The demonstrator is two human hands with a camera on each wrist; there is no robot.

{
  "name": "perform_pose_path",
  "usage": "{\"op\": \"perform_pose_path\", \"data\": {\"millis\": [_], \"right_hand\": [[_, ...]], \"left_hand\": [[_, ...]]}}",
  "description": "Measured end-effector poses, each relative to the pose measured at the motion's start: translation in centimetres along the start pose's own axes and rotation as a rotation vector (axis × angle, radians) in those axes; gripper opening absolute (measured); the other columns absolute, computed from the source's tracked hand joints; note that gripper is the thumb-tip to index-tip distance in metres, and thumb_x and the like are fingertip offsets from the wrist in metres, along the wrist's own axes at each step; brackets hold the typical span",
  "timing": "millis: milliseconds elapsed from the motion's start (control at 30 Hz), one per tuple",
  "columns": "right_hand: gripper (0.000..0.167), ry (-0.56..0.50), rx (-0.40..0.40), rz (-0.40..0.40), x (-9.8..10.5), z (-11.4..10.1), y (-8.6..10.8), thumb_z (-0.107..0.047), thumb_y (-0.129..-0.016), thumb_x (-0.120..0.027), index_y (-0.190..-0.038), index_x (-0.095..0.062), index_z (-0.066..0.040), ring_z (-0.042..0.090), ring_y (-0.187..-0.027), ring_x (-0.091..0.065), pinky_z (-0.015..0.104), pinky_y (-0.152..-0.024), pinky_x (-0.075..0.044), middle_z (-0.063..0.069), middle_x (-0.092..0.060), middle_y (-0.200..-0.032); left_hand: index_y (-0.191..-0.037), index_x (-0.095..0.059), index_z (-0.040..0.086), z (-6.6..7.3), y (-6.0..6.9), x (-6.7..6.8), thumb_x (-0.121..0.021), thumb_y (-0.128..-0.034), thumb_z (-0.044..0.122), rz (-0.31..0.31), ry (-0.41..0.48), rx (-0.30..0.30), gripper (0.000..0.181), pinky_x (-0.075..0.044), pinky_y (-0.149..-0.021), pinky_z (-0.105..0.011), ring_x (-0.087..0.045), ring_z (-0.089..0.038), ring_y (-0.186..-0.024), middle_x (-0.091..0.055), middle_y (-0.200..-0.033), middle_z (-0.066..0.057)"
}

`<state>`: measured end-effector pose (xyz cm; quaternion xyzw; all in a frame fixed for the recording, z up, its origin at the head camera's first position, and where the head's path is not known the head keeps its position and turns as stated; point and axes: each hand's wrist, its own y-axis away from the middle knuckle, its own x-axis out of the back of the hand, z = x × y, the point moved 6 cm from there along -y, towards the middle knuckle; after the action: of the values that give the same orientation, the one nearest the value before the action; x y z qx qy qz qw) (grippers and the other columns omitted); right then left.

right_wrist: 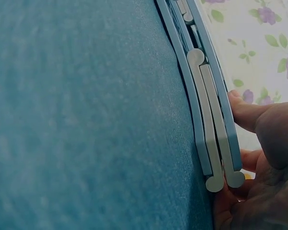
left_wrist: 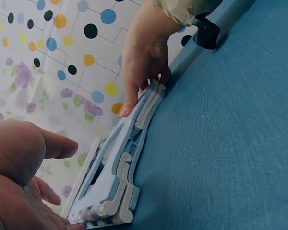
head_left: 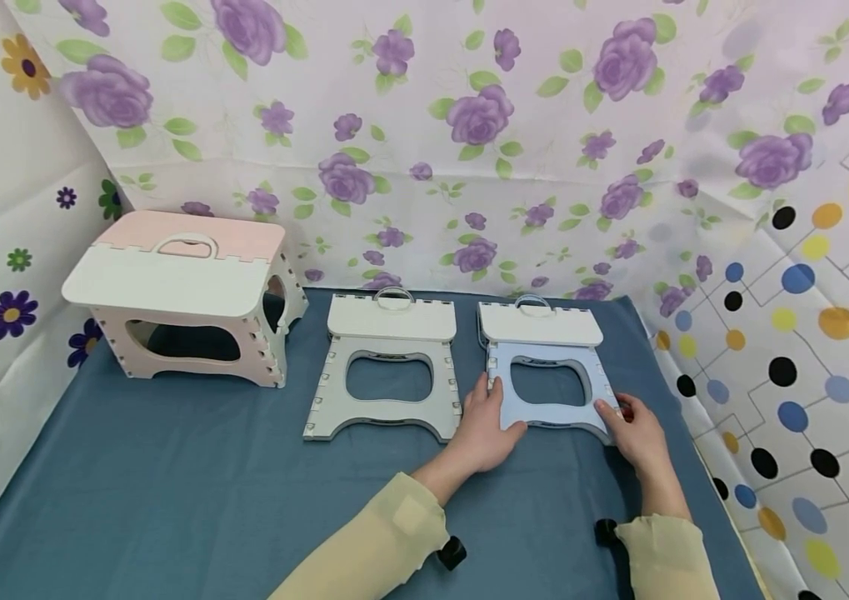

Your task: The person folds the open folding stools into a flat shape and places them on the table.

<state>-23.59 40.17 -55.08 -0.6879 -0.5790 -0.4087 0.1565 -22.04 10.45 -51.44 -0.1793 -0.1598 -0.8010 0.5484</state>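
A light-blue and white folding stool, folded flat, lies on the cloth at the right. My right hand pinches its near right corner, thumb on the upper face and fingers at the edge; the right wrist view shows this hand on the stool's layered legs. At the stool's left edge, my left hand touches the side with its fingers; the thumb stands apart in the left wrist view. A grey and white folding stool, also folded flat, lies just left of that hand.
A pink and white folding stool stands unfolded at the back left. Blue cloth covers the table. Flowered sheeting hangs behind, and dotted sheeting hangs along the right edge.
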Motion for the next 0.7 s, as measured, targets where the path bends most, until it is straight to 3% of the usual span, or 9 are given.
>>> {"op": "perform_pose_path", "data": {"millis": [200, 433, 700], "right_hand": [[0.092, 0.018, 0.019, 0.007, -0.1, -0.1, 0.1, -0.065, -0.108, -0.049, -0.165, -0.029, 0.004, 0.054, -0.144, -0.037, 0.067, -0.116, -0.033, 0.037, -0.035, -0.158], [0.091, 0.024, 0.015, 0.013, 0.0, 0.0, 0.0, -0.064, -0.108, -0.049, -0.164, -0.030, 0.005, 0.053, -0.142, -0.038, 0.068, -0.116, -0.032, 0.037, -0.037, -0.157], [0.094, 0.057, 0.040, -0.034, 0.2, -0.1, -0.1, -0.066, -0.108, -0.047, -0.164, -0.028, 0.007, 0.055, -0.141, -0.038, 0.069, -0.116, -0.032, 0.039, -0.036, -0.156]], "left_hand": [[-0.166, -0.031, -0.003, 0.1, 1.3, 0.9, -0.062, -0.1087, 0.020, -0.013, 0.022, -0.082, 0.069, -0.034, -0.120, -0.060, -0.028, -0.045, -0.157, -0.022, -0.173, -0.026], [-0.164, -0.040, 0.003, 0.4, 2.6, 2.2, -0.063, -0.1092, 0.017, 0.047, 0.011, -0.203, 0.061, -0.046, -0.113, -0.050, -0.051, -0.035, -0.144, -0.043, -0.164, -0.018], [-0.153, -0.057, 0.007, -0.1, 3.6, 3.7, -0.060, -0.1111, 0.013, 0.028, 0.211, -0.219, 0.043, -0.056, -0.095, -0.033, -0.069, -0.024, -0.113, -0.067, -0.138, -0.014]]}}
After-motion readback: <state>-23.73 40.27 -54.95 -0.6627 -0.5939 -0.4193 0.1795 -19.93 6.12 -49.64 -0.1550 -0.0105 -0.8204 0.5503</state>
